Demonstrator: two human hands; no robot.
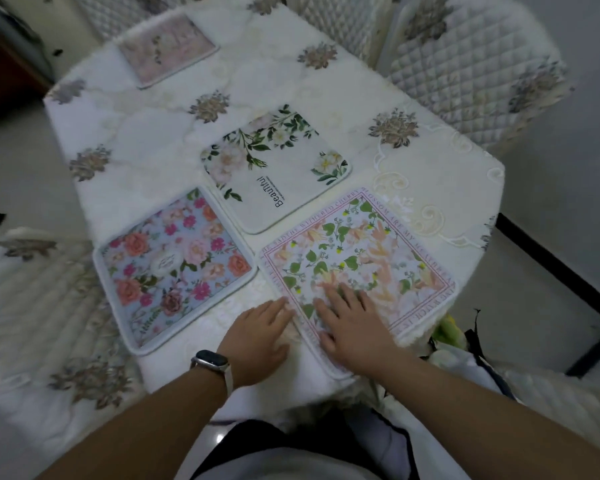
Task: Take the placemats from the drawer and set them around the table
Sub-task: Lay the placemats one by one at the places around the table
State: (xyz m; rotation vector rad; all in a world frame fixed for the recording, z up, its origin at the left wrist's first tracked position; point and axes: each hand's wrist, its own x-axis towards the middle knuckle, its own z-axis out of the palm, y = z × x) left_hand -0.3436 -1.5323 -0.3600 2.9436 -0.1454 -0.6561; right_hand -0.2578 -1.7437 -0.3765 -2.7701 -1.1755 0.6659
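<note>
The left hand (260,336) lies flat on the table (146,140), just left of the leaf mat (361,258). Its fingers are straight, and their tips touch that mat's edge. It holds nothing. A watch (211,362) is on its wrist.

The right hand (352,323) lies flat on the near corner of the leaf mat. Its fingers are straight and spread, and they press on the mat.

The leaf mat lies flat on the table. It has green leaves and a pink border with words.

The rose mat (174,268) lies just left of the leaf mat, and their corners almost meet. The white mat (278,171) with flowers lies just behind the leaf mat. The pink mat (167,46) lies far behind the leaf mat, to the left, and looks blurry. A padded chair (465,64) stands far behind the leaf mat, to the right.
</note>
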